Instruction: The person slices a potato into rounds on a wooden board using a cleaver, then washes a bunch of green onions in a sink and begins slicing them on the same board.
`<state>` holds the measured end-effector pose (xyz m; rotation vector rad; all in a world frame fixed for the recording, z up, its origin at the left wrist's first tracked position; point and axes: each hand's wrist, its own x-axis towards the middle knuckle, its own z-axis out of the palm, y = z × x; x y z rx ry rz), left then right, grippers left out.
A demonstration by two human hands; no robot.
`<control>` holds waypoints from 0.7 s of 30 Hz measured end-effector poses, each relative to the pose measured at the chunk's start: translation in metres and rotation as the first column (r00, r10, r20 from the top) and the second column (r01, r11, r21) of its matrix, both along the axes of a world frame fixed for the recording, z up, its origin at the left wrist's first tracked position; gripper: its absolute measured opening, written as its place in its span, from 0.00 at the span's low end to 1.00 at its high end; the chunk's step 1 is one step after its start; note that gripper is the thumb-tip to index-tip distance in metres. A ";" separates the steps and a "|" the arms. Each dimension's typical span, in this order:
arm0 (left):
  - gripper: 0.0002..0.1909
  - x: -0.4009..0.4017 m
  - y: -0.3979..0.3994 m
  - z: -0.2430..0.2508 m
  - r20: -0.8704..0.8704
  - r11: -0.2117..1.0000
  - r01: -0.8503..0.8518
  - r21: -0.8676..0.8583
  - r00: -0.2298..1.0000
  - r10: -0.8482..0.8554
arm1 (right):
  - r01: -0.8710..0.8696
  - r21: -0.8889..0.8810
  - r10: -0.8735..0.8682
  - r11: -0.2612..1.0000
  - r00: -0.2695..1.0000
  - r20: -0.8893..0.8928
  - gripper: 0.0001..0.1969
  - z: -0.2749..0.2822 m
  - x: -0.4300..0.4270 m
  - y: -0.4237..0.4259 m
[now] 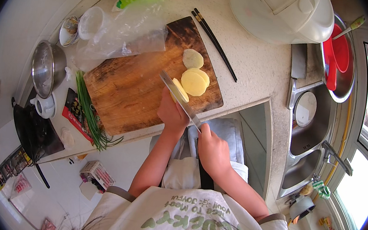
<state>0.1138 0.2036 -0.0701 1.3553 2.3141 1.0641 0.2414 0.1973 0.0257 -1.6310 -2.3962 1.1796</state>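
Note:
My right hand (213,151) grips the handle of a kitchen knife (180,98), its blade slanting up and left over the wooden cutting board (126,92). My left hand (173,112) is curled beside the blade, holding a piece of peeled potato that the fingers and knife mostly hide. Against the blade's far side leans a pale yellow potato slice (181,90). Two overlapping round slices (194,83) lie flat to the right of it. Above them sits a rounder, duller end piece (193,59), close to the board's right edge.
Black chopsticks (215,44) lie right of the board. Green chives (86,111) and a thin plastic bag (128,38) overlap its left side. A cleaver (297,73) rests near the sink (305,141). A steel bowl (48,68) and a wok (29,129) stand left.

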 end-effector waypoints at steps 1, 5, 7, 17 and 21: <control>0.27 0.000 0.001 0.000 0.000 1.000 -0.002 0.003 1.000 0.002 | -0.009 0.008 0.009 1.000 1.000 0.005 0.10 -0.002 -0.002 0.002; 0.27 0.001 0.000 -0.002 0.011 0.999 -0.031 -0.036 0.999 0.031 | 0.034 -0.030 -0.034 0.999 0.999 0.002 0.07 -0.009 -0.015 0.010; 0.27 0.001 0.000 0.000 0.010 0.999 -0.038 -0.033 0.999 0.038 | 0.015 -0.014 -0.015 1.000 1.000 0.027 0.06 -0.012 -0.022 0.018; 0.26 0.000 0.000 0.003 -0.034 1.000 -0.015 0.012 0.999 0.015 | -0.022 -0.090 0.032 0.996 0.994 0.108 0.08 -0.015 -0.033 0.041; 0.26 0.000 0.001 0.004 -0.003 0.999 0.003 0.040 1.000 -0.003 | 0.040 -0.130 -0.035 0.991 0.998 0.047 0.06 -0.014 -0.027 0.049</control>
